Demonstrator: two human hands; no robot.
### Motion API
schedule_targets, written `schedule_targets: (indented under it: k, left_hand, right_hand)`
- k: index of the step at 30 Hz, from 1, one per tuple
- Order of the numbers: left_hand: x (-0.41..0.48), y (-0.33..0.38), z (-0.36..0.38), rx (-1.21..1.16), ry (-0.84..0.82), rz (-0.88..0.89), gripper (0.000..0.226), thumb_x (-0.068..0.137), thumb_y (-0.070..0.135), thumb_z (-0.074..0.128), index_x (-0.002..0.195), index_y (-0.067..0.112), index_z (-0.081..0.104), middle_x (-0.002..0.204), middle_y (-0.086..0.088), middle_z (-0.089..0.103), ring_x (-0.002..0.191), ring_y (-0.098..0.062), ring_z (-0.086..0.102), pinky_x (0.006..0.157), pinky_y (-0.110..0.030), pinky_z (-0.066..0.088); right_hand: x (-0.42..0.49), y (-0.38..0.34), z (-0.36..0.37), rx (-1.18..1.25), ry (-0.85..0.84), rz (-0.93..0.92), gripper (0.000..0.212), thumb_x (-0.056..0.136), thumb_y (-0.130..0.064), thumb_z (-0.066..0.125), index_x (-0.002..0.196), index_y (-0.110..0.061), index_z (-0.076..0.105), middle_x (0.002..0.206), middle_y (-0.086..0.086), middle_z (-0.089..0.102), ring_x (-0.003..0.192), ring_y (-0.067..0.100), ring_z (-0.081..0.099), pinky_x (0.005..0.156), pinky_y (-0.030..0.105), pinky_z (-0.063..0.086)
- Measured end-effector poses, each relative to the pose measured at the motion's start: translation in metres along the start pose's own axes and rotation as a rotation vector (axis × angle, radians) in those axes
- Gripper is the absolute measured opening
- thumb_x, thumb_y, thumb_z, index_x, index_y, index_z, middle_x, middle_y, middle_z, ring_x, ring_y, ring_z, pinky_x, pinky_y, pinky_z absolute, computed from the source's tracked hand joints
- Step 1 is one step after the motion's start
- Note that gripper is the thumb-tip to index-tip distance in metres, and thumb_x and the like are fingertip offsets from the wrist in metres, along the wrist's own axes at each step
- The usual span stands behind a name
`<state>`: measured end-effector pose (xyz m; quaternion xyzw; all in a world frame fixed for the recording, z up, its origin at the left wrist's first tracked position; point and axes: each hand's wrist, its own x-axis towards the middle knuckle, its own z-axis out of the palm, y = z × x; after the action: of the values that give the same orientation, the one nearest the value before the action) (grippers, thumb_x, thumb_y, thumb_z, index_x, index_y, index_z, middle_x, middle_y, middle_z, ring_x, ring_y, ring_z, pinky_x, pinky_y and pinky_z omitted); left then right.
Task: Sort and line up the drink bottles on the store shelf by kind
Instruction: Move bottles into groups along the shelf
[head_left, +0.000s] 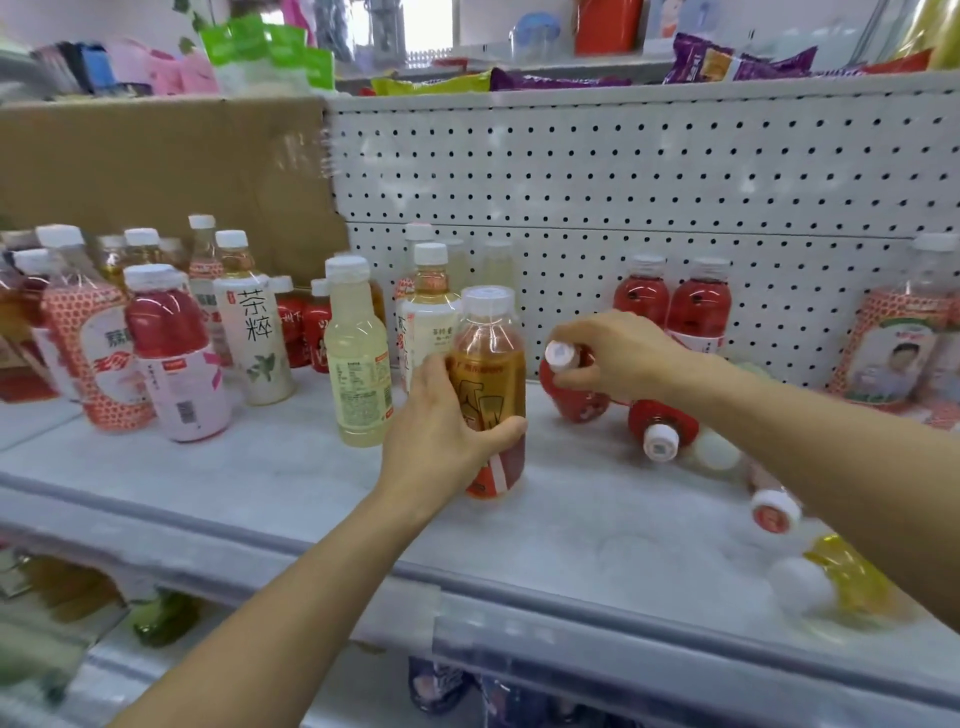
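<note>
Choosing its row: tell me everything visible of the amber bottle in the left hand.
The amber bottle is clear plastic with a white cap, amber liquid and an orange label, red-and-white near the base. It is upright over the shelf, right of a pale yellow bottle. The left hand grips its middle. Whether its base rests there is unclear.

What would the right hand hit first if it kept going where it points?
Likely the upright amber plastic bottle with white cap that the left hand grips; the right hand, holding a tilted red bottle, points at it. Depth unclear.
</note>
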<state>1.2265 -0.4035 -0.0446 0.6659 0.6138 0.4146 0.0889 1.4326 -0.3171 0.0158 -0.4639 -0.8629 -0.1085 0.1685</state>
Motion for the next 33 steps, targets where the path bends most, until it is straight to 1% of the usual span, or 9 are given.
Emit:
schedule_targets:
  k: [4,8,11,15,19,22,25,29,33]
  left_hand:
    - [0.000,-0.001,-0.001,0.019,0.043,0.035,0.086,0.073,0.056,0.078,0.136,0.019,0.034,0.126,0.001,0.046,0.109,-0.017,0.051,0.090,-0.038,0.053]
    - [0.003,-0.001,0.000,0.033,0.039,0.028,0.089,0.074,0.056,0.077,0.141,0.019,0.031,0.132,0.001,0.044,0.118,-0.016,0.048,0.096,-0.035,0.049]
    - [-0.002,-0.001,0.003,0.047,0.112,0.029,0.094,0.074,0.053,0.079,0.145,0.020,0.027,0.135,0.001,0.039,0.125,-0.014,0.041,0.096,-0.029,0.040]
    - [-0.022,0.021,0.012,0.051,0.324,0.292,0.076,0.078,0.032,0.081,0.138,0.015,0.037,0.126,-0.003,0.039,0.118,-0.017,0.039,0.097,-0.029,0.042]
    - [-0.028,0.064,0.039,0.062,0.011,0.447,0.053,0.086,0.036,0.072,0.131,0.021,0.047,0.122,0.004,0.041,0.098,-0.015,0.052,0.077,-0.034,0.055]
    - [-0.015,0.085,0.079,0.161,-0.189,0.385,0.055,0.089,0.042,0.066,0.135,0.021,0.043,0.131,0.002,0.036,0.101,-0.020,0.057,0.077,-0.040,0.054]
    - [0.001,0.096,0.115,0.243,-0.266,0.323,0.058,0.085,0.037,0.072,0.128,0.013,0.041,0.128,-0.006,0.036,0.101,-0.031,0.058,0.074,-0.038,0.049]
    - [0.009,0.102,0.131,0.231,-0.254,0.357,0.038,0.087,0.020,0.071,0.114,0.011,0.046,0.119,-0.008,0.040,0.094,-0.030,0.057,0.069,-0.031,0.039]
    - [0.018,0.108,0.116,0.164,-0.153,0.387,0.029,0.086,0.015,0.066,0.112,0.010,0.055,0.114,-0.007,0.049,0.091,-0.025,0.058,0.074,-0.035,0.046]
  right_hand:
    - [0.003,-0.002,-0.006,0.544,0.015,0.216,0.019,0.083,-0.030,0.076,0.078,-0.018,0.063,0.082,0.004,0.066,0.074,0.021,0.064,0.063,0.040,0.060]
    - [0.009,-0.008,0.007,0.624,-0.017,0.335,0.025,0.089,-0.034,0.070,0.099,-0.011,0.068,0.094,0.008,0.070,0.080,0.021,0.067,0.061,0.040,0.062]
    - [0.001,-0.002,0.006,0.636,-0.086,0.333,0.029,0.094,-0.033,0.064,0.116,-0.015,0.068,0.110,0.004,0.070,0.095,0.019,0.066,0.080,0.040,0.060]
    - [-0.036,0.024,-0.015,0.587,-0.040,0.335,0.047,0.095,-0.029,0.063,0.138,-0.013,0.055,0.132,-0.001,0.061,0.122,0.013,0.056,0.108,0.032,0.040]
    - [-0.077,0.059,-0.033,0.506,-0.014,0.392,0.036,0.094,-0.018,0.064,0.129,-0.016,0.062,0.118,-0.007,0.063,0.106,0.007,0.057,0.084,0.009,0.040]
    - [-0.102,0.075,-0.039,0.429,-0.108,0.390,0.030,0.094,-0.015,0.063,0.123,-0.022,0.066,0.119,-0.008,0.065,0.104,0.007,0.058,0.092,0.023,0.044]
    - [-0.117,0.080,-0.042,0.350,-0.221,0.338,0.027,0.091,-0.015,0.064,0.115,-0.026,0.069,0.113,-0.013,0.062,0.100,0.003,0.057,0.085,0.017,0.043]
    - [-0.118,0.081,-0.034,0.149,-0.317,0.280,0.034,0.084,-0.028,0.072,0.118,-0.030,0.067,0.117,-0.008,0.063,0.109,0.013,0.055,0.098,0.031,0.045]
    - [-0.108,0.078,-0.025,0.017,-0.442,0.252,0.041,0.075,-0.031,0.076,0.114,-0.034,0.064,0.112,-0.005,0.057,0.104,0.018,0.049,0.092,0.037,0.046]
